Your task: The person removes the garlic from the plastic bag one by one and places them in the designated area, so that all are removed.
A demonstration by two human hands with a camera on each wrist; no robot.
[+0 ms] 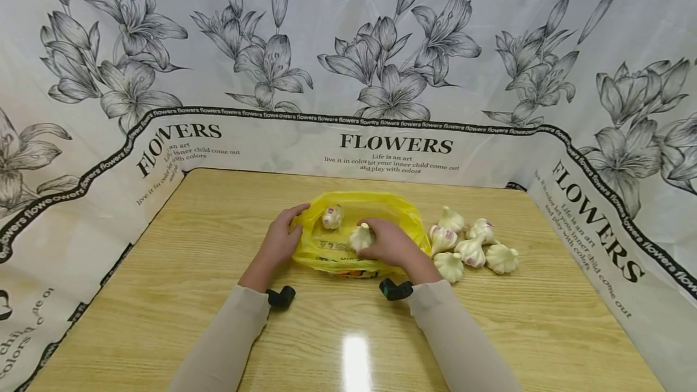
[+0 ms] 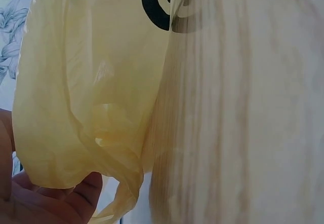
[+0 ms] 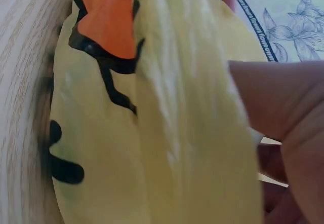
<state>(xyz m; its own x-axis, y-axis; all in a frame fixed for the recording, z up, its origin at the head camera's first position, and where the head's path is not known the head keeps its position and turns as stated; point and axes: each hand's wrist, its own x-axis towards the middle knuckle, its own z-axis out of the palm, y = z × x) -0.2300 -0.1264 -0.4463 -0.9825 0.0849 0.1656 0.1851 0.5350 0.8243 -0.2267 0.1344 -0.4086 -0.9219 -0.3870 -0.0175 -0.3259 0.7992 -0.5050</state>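
A yellow plastic bag (image 1: 381,203) lies on the table with its mouth spread wide. My left hand (image 1: 280,238) holds the bag's left edge; in the left wrist view the fingers (image 2: 86,196) curl at the rim of the thin plastic. Over the bag's opening, my right hand (image 1: 389,244) grips a white garlic bulb (image 1: 360,238) between thumb and fingers. Another garlic bulb (image 1: 332,217), with purple marks, lies inside the bag toward the left. In the right wrist view the bag's printed side (image 3: 187,107) hides most of the right fingers and the held bulb.
Several more garlic bulbs (image 1: 471,251) lie in a cluster just right of the bag. The wooden table (image 1: 327,331) is bounded at the back and sides by a white flower-printed cloth (image 1: 283,144). A dark wrist device (image 1: 281,298) sits at each cuff.
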